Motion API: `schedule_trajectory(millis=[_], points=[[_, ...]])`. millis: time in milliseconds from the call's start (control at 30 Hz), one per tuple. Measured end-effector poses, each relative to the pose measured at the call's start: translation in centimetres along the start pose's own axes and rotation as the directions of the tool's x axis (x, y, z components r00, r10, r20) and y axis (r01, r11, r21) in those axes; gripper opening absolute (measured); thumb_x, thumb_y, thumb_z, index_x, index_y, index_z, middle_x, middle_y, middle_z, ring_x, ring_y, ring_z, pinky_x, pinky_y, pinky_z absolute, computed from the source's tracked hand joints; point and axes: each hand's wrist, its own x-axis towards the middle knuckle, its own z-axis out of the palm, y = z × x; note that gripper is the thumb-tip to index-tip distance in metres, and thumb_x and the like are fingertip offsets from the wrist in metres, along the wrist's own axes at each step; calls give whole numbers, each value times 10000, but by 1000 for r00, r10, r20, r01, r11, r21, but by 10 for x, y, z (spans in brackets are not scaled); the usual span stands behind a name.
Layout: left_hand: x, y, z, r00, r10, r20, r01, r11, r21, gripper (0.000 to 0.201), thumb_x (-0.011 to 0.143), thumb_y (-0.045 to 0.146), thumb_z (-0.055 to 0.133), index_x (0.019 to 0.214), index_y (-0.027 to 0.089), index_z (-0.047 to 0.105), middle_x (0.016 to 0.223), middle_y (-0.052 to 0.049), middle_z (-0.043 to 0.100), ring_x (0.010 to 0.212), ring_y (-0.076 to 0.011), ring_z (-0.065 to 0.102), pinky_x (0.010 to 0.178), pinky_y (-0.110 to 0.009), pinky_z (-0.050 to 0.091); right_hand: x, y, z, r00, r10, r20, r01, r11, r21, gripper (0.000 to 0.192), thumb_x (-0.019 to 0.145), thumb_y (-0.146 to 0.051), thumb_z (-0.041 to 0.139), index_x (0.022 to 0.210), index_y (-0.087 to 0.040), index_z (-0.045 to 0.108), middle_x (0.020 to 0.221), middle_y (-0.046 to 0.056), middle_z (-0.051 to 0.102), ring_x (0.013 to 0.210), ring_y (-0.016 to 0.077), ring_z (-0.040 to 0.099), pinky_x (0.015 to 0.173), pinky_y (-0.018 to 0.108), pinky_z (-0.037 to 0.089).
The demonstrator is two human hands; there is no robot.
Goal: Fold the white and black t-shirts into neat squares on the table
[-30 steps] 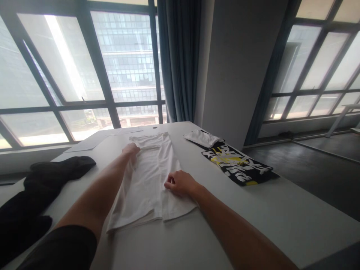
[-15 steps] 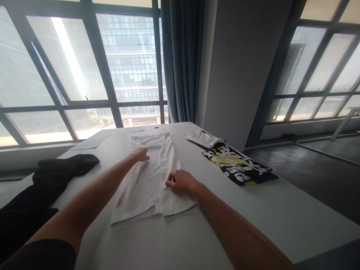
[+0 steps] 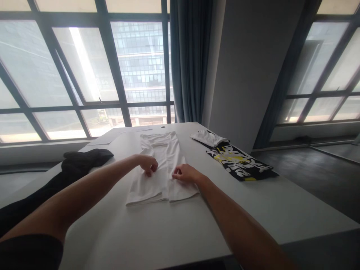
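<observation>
A long white garment (image 3: 160, 159), its kind unclear, lies spread on the white table with two separate hem edges at the near end. My left hand (image 3: 148, 164) is over its left half, fingers curled down onto the cloth. At the lower right part of the garment, my right hand (image 3: 185, 174) is closed in a pinch at the fabric near the lengthwise middle crease. The hands are a short way apart, and the undersides of the fingers are partly hidden.
A folded black garment with white and yellow print (image 3: 242, 163) lies on the table's right side, beside a folded white cloth (image 3: 209, 138). Dark clothing (image 3: 87, 161) is heaped at the left edge. Windows and a blue curtain (image 3: 188, 67) stand beyond the table (image 3: 126, 240).
My left hand has moved from the garment's upper left down and toward the right hand. The cloth's left side looks flatter. My right hand stays at nearly the same spot. The view has shifted slightly left.
</observation>
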Motion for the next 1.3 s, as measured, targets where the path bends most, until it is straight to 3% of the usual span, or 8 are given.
schedule_trajectory(millis=[100, 300, 633, 833, 967, 1033, 1133, 1300], points=[[-6, 11, 2, 996, 58, 65, -57, 998, -17, 250, 591, 252, 839, 810, 198, 732, 797, 19, 685, 683, -135, 568, 656, -221, 434, -1, 1, 0, 1000, -11, -11, 11, 1000, 16, 266, 826, -379, 643, 976, -187, 749, 928, 56, 741, 797, 155, 656, 657, 203, 433], [-18, 23, 5, 988, 153, 8, -149, 972, -183, 207, 715, 292, 764, 882, 180, 716, 708, 31, 621, 660, -118, 519, 620, -208, 407, 0, 2, 1, 1000, -25, -17, 26, 999, 25, 254, 827, -367, 646, 963, -177, 746, 904, 57, 740, 784, 151, 654, 638, 197, 423], [-38, 55, 28, 983, 183, 23, -166, 933, -320, 248, 676, 341, 806, 881, 211, 751, 685, 27, 650, 637, -131, 556, 607, -224, 426, -2, 0, -1, 1000, -31, -6, 31, 999, 10, 271, 835, -377, 643, 985, -175, 742, 941, 55, 738, 796, 147, 651, 673, 207, 431], [-42, 68, 42, 966, 222, -130, -256, 891, -376, 319, 694, 377, 810, 956, 214, 730, 891, -8, 682, 727, -135, 588, 663, -234, 460, -4, -3, -2, 999, -47, -21, 47, 999, 4, 267, 838, -372, 639, 987, -173, 735, 918, 56, 735, 771, 141, 645, 668, 208, 429], [-56, 61, 53, 925, 237, -295, -333, 880, -338, 598, 712, 447, 795, 1241, 244, 607, 1260, -92, 583, 983, -204, 611, 809, -309, 503, -3, 2, -4, 998, -18, -62, 16, 1000, -25, 256, 853, -376, 616, 986, -188, 728, 928, 50, 737, 812, 150, 653, 682, 217, 427], [-66, 51, 57, 910, 213, -357, -329, 894, -304, 575, 791, 463, 721, 1296, 239, 561, 1321, -109, 556, 1091, -225, 585, 905, -348, 488, -1, 11, -5, 994, 25, -111, -32, 997, -65, 240, 860, -353, 599, 992, -200, 726, 957, 49, 736, 859, 162, 656, 706, 227, 428], [-80, 25, 66, 878, 140, -458, -271, 933, -235, 384, 913, 442, 560, 1210, 205, 609, 1275, -112, 599, 1150, -230, 561, 1020, -383, 428, 2, 29, -8, 983, 100, -156, -122, 983, -136, 216, 846, -281, 598, 993, -190, 726, 1045, 73, 720, 934, 179, 651, 754, 239, 431], [-91, -3, 90, 821, 55, -568, -170, 974, -150, 347, 918, 468, 528, 1086, 194, 660, 1233, -113, 627, 1168, -237, 553, 1049, -363, 410, 4, 41, -9, 970, 213, -121, -226, 968, -108, 313, 799, -225, 650, 1097, -134, 683, 1063, 112, 712, 940, 181, 649, 800, 229, 441]])
